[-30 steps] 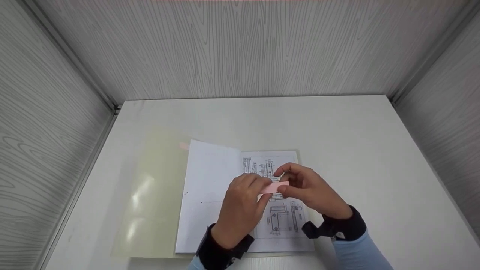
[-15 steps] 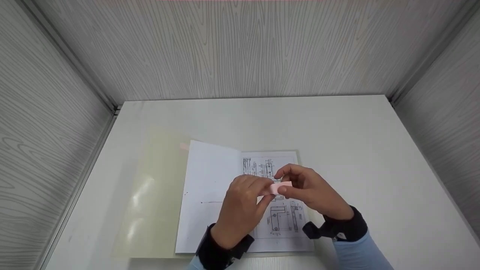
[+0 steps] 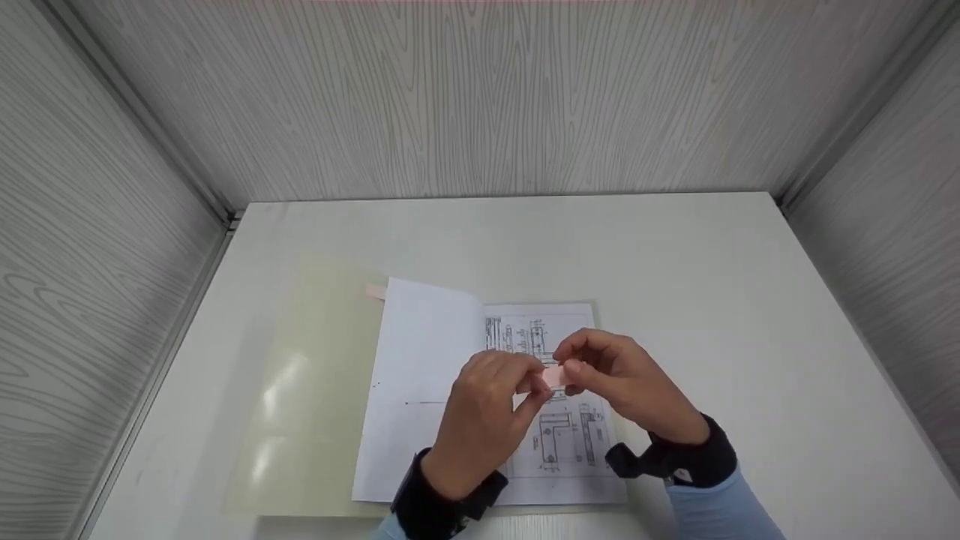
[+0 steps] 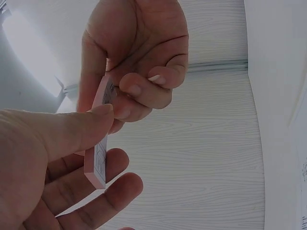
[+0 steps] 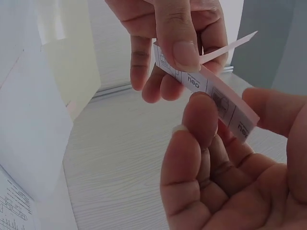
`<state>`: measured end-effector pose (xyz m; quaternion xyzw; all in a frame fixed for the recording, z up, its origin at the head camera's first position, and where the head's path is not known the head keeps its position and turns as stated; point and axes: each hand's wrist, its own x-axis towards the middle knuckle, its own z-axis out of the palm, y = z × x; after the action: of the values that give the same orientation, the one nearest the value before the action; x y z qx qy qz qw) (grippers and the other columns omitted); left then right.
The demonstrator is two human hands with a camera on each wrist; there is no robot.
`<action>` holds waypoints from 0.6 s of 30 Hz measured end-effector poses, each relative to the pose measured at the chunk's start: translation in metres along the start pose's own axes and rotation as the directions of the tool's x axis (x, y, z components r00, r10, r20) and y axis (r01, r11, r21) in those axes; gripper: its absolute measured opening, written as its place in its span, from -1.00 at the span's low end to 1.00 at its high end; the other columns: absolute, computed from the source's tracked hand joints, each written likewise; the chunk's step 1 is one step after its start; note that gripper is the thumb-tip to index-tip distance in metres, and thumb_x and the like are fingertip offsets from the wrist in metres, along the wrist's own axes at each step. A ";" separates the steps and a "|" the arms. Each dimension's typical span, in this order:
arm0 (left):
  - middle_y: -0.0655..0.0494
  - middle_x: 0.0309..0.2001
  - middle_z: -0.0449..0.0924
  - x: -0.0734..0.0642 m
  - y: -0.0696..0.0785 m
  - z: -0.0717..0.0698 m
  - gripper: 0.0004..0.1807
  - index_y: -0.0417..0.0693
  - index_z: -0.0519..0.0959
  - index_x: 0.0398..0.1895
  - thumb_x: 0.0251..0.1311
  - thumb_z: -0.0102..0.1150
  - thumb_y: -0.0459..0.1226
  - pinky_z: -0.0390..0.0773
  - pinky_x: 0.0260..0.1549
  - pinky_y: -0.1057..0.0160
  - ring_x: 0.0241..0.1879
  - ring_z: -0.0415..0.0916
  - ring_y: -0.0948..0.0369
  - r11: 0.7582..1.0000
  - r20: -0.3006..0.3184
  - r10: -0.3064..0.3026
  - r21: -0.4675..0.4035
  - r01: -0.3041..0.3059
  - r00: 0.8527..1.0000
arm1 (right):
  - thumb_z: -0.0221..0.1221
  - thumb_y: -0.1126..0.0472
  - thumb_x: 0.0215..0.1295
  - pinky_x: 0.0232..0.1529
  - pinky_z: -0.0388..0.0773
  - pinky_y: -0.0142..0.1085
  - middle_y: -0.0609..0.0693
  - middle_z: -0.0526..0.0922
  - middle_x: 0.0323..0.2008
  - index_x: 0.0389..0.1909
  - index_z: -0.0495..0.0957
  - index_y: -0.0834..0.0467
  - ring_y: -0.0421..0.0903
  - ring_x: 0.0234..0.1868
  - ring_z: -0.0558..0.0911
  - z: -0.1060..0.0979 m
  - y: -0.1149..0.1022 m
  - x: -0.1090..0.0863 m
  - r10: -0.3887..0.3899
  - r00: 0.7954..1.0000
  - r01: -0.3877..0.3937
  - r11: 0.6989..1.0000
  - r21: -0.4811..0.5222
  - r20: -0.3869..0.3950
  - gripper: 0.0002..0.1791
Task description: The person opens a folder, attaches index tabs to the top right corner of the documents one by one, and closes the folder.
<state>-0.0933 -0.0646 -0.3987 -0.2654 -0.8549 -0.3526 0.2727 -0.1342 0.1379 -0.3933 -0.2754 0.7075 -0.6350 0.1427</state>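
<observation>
A small pad of pink sticky notes [image 3: 555,376], with print on its underside, is held between both hands above the open booklet. My left hand [image 3: 484,412] pinches it between thumb and fingers; in the left wrist view the left thumb [image 4: 98,124] lies across the pad's edge. My right hand [image 3: 634,390] pinches the other end with thumb and fingers, as the right wrist view shows. There a thin pink strip [image 5: 230,48] stands up from the pad beside the left thumb. The booklet's right page [image 3: 566,487] bears technical drawings.
The booklet's turned page [image 3: 420,330] stands partly raised on the left, over a pale yellow translucent cover [image 3: 300,435]. A pink tab [image 3: 375,292] sticks out at that page's edge. The white table [image 3: 675,262] is enclosed by wood-grain panels [image 3: 480,97].
The pink strip curled up between the hands, and less of the pad shows now. The right thumb has shifted slightly rightward. The raised page has moved a little to the right.
</observation>
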 end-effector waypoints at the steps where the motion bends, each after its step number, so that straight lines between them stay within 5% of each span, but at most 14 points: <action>1: 0.22 -0.48 0.57 0.000 0.000 0.000 -0.83 -0.04 0.61 -0.35 0.02 0.44 -0.28 0.50 -0.26 0.30 -0.43 0.46 0.30 1.000 -0.003 0.006 -0.002 -0.006 1.000 | 0.13 0.30 0.37 -0.24 0.62 -0.13 0.15 0.62 -0.24 -0.11 0.53 0.25 0.10 -0.23 0.63 0.001 0.000 0.000 -0.006 1.000 0.006 1.000 -0.007 -0.001 -0.85; 18: 0.23 -0.42 0.63 0.002 0.004 -0.001 -0.86 -0.03 0.66 -0.29 0.24 0.25 -0.16 0.52 -0.15 0.27 -0.35 0.54 0.29 1.000 0.021 0.021 -0.010 -0.021 1.000 | 0.23 0.36 0.26 -0.32 0.61 -0.30 0.13 0.62 -0.28 -0.17 0.50 0.37 -0.06 -0.33 0.64 0.004 0.000 -0.001 -0.082 0.996 0.080 0.994 -0.073 -0.037 -0.81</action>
<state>-0.0919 -0.0626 -0.3946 -0.2795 -0.8531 -0.3510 0.2661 -0.1313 0.1347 -0.3944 -0.2961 0.7206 -0.6200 0.0929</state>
